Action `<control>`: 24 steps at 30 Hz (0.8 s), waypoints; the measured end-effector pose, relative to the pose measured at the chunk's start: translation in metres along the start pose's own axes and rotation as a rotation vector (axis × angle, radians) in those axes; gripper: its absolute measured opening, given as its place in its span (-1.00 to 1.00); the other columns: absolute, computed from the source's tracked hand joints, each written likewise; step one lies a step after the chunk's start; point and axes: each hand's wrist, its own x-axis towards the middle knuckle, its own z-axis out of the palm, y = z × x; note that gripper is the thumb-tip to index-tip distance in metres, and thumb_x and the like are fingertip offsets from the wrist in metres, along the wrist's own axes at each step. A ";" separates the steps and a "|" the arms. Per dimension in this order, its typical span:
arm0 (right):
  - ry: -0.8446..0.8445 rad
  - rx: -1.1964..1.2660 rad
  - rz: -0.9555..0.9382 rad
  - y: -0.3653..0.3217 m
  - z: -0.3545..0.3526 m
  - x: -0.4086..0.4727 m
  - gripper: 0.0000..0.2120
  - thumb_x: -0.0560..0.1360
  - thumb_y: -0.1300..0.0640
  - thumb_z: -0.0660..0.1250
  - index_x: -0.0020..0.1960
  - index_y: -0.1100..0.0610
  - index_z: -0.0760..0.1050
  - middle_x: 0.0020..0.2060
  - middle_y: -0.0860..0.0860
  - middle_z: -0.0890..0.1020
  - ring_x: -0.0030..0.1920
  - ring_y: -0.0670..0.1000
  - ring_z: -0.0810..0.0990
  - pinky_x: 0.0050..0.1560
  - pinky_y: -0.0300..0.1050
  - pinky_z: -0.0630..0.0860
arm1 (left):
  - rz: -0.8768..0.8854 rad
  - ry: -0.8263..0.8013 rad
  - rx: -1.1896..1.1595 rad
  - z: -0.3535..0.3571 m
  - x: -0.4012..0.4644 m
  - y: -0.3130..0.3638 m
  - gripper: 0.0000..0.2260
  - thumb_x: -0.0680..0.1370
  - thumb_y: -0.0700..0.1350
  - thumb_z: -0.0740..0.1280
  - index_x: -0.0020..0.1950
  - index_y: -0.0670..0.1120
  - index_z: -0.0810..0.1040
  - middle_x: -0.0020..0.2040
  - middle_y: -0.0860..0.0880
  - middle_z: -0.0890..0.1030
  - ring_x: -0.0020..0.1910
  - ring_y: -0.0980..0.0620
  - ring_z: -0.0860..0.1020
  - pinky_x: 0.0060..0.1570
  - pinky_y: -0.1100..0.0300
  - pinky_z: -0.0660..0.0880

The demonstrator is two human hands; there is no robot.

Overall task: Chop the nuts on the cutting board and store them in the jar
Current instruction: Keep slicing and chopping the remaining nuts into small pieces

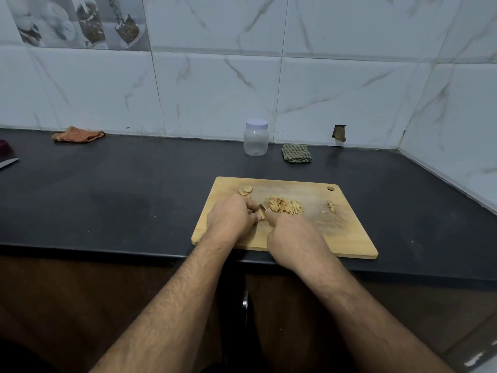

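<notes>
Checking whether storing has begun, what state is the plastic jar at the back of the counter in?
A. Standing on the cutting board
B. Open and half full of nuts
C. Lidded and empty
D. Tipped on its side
C: the jar stands upright on the counter, its lid on and nothing visible inside.

Pile of chopped nuts [285, 206] is sitting mid wooden cutting board [349, 232]; clear jar [256, 138] is standing behind, lid on.

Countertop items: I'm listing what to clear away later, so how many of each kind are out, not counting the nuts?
Cutting board: 1
Jar: 1
Cloths: 2, orange cloth and green checked cloth
Knives: 2, small knife at the hands and knife tip at far left
Total: 6
</notes>
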 end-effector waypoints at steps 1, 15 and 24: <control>-0.001 0.004 -0.002 -0.001 0.000 0.001 -0.43 0.55 0.24 0.15 0.52 -0.09 0.27 0.22 0.05 0.58 0.17 0.09 0.55 0.13 -0.01 0.55 | 0.001 -0.005 -0.001 0.000 0.001 0.000 -0.76 0.52 0.11 0.40 0.18 0.23 0.62 0.13 0.17 0.64 0.13 0.08 0.56 0.04 0.13 0.52; -0.047 -0.040 -0.005 -0.002 0.001 -0.010 -0.36 0.53 0.28 0.15 0.56 -0.10 0.20 0.17 0.07 0.57 0.13 0.10 0.54 0.01 -0.03 0.54 | 0.004 0.004 0.012 -0.002 0.000 0.001 -0.77 0.54 0.11 0.39 0.19 0.21 0.63 0.17 0.16 0.63 0.18 0.06 0.55 0.12 0.09 0.52; -0.030 -0.033 0.007 0.005 0.006 -0.026 -0.32 0.54 0.29 0.15 0.59 -0.10 0.11 0.22 0.05 0.55 0.18 0.09 0.52 0.02 -0.02 0.53 | 0.008 0.008 0.021 -0.002 -0.004 0.004 -0.76 0.54 0.09 0.39 0.21 0.20 0.62 0.18 0.17 0.63 0.18 0.08 0.54 0.09 0.10 0.52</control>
